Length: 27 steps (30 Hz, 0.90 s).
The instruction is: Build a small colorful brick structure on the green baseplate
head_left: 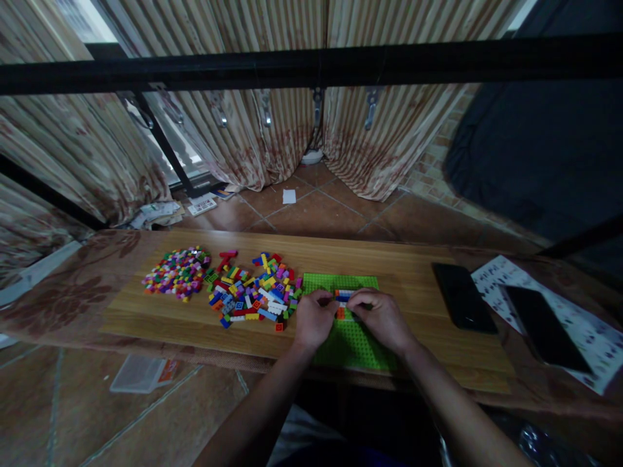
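A green studded baseplate (351, 345) lies on the wooden board, and a small group of toy bricks (341, 312) in white, blue and orange is on its upper part. My left hand (314, 318) is over the plate's left side, thumb and fingers closed at the left end of these bricks. From the right, my right hand (382, 316) reaches in with its fingertips pinched together against the bricks. Whatever either pinch holds is hidden by the fingers. Just left of my left hand spreads a pile of mixed toy bricks (253, 292).
A heap of tiny coloured pieces (178, 271) sits at the board's left. To the right are a black phone (462, 297), another dark device (545, 327) and a printed sheet (496, 269). A black rail (292, 68) crosses beyond the board (403, 259). A clear plastic box (139, 374) is on the floor.
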Each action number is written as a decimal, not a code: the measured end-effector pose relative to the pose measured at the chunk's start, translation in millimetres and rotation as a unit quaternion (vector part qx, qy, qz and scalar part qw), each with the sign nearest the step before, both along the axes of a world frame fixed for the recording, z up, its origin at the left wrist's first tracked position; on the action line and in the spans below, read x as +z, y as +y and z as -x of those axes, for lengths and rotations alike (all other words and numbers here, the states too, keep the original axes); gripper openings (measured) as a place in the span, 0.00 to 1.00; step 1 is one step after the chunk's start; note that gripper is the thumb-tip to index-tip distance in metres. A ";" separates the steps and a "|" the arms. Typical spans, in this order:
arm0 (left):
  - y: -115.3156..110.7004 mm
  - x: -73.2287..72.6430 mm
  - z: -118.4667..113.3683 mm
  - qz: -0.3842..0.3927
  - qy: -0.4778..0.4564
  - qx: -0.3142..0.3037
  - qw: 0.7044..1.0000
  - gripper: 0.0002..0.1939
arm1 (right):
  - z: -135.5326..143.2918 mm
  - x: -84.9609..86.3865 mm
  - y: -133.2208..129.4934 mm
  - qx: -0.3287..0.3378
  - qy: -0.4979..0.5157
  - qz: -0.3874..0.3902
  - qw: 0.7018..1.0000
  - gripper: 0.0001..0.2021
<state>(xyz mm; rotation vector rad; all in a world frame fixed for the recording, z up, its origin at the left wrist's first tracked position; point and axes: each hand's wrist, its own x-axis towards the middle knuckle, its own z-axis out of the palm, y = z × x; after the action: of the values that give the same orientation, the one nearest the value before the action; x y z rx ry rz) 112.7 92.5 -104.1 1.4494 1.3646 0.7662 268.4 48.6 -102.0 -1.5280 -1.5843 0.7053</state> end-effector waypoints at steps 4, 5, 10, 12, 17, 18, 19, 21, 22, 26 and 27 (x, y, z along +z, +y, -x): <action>2.7 -1.9 -1.3 0.009 0.001 0.009 1.000 0.06 | -2.5 -0.2 3.4 -0.001 -0.001 0.017 1.000 0.08; 3.1 -2.6 -1.4 0.010 0.000 0.009 1.000 0.05 | -2.7 -0.5 4.3 -0.002 -0.001 0.018 1.000 0.08; 2.2 -5.5 0.4 0.015 -0.019 0.011 1.000 0.05 | -1.5 1.3 5.7 0.004 -0.032 0.011 0.999 0.07; 1.2 -5.7 2.0 0.028 -0.045 0.011 0.999 0.06 | -0.6 4.3 4.1 0.004 -0.047 0.002 0.999 0.06; 0.6 -5.0 3.5 0.038 -0.092 0.023 0.995 0.08 | 1.1 9.6 -1.1 -0.015 -0.086 -0.003 0.996 0.08; 0.7 -4.9 3.3 0.032 -0.088 0.025 0.995 0.07 | 1.2 9.7 -1.6 -0.019 -0.094 -0.005 0.995 0.09; 0.8 -4.6 3.0 0.025 -0.082 0.024 0.996 0.07 | 1.3 9.6 -1.9 -0.022 -0.101 -0.008 0.995 0.09; 0.7 -4.1 2.6 0.015 -0.071 0.020 0.997 0.06 | 1.3 9.2 -2.3 -0.024 -0.112 -0.010 0.993 0.09; 0.5 -3.7 2.6 0.011 -0.067 0.017 0.998 0.06 | 1.3 9.1 -2.4 -0.021 -0.117 -0.008 0.993 0.09; 0.4 -1.6 2.6 0.007 -0.048 0.004 0.999 0.06 | 1.0 9.1 -3.7 -0.013 -0.137 0.005 0.990 0.09; 0.6 -1.1 2.5 0.009 -0.042 0.001 0.999 0.05 | 0.9 9.1 -4.1 -0.012 -0.142 0.007 0.990 0.09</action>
<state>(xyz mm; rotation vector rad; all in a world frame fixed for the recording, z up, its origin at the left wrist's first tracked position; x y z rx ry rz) 110.2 93.1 -105.2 1.3869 1.3069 0.8048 267.4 44.5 -92.9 -1.7136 -1.7677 0.5035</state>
